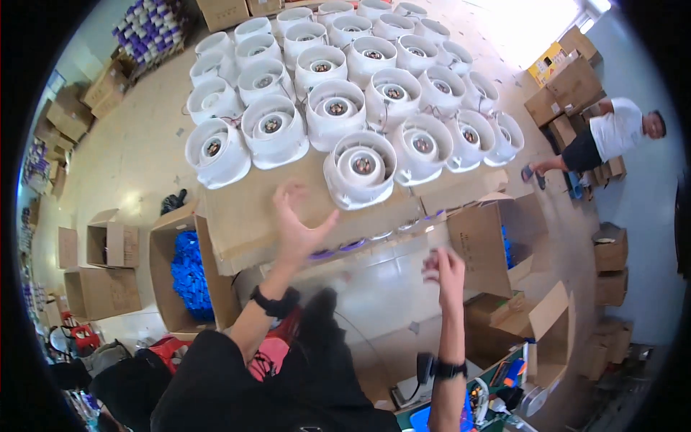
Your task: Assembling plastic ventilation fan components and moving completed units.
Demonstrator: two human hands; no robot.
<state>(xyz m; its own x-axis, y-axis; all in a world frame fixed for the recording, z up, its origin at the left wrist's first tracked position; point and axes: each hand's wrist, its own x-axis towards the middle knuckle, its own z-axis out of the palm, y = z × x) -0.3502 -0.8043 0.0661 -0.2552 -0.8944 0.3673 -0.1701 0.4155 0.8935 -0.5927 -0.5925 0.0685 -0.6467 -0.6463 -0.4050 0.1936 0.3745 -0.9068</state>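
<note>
My left hand hovers over the front of the cardboard-topped table, thumb and fingers spread, holding nothing. Closest to it is a white round fan housing with a copper-coloured motor part at its centre, standing by itself ahead of the front row. My right hand is beyond the table's front edge, over the floor. Its fingers are curled, and whether anything small lies in them I cannot make out. Several more white housings stand in close rows behind, open side up, some with thin wires hanging out.
Left of the table stands an open carton of blue parts; another open carton is at its right. Tools lie on a green bench at lower right. A person in a white shirt walks at the right, near stacked boxes.
</note>
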